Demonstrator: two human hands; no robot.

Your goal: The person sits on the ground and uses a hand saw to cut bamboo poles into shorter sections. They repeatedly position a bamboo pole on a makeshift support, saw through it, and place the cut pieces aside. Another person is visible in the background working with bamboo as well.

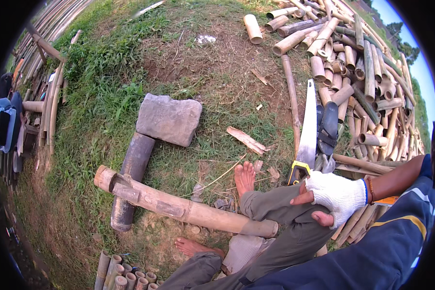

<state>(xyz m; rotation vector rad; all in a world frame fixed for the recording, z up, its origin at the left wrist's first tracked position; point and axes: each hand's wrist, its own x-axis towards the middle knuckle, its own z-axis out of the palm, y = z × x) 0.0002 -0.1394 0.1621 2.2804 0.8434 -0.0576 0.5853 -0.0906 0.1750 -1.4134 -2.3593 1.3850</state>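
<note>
My right hand point(337, 195), in a white knitted glove with bare finger ends showing, hangs over my bent knee in olive trousers point(295, 203). A finger points left and the thumb stands apart from it; nothing shows between them. Just beyond the fingers is a handsaw point(306, 135) with a yellow and black handle, its blade pointing away. My left hand is out of view. In front of me a thick bamboo length point(193, 212), cut open near its far left end, lies across a dark log point(134, 166). Its near end is beside my legs.
A grey stone block point(169, 119) sits at the log's far end. Dark sandals point(328, 126) lie right of the saw, near a thin stick point(292, 99). A big heap of cut bamboo point(367, 82) fills the right. More bamboo pieces point(115, 271) stand at the lower left.
</note>
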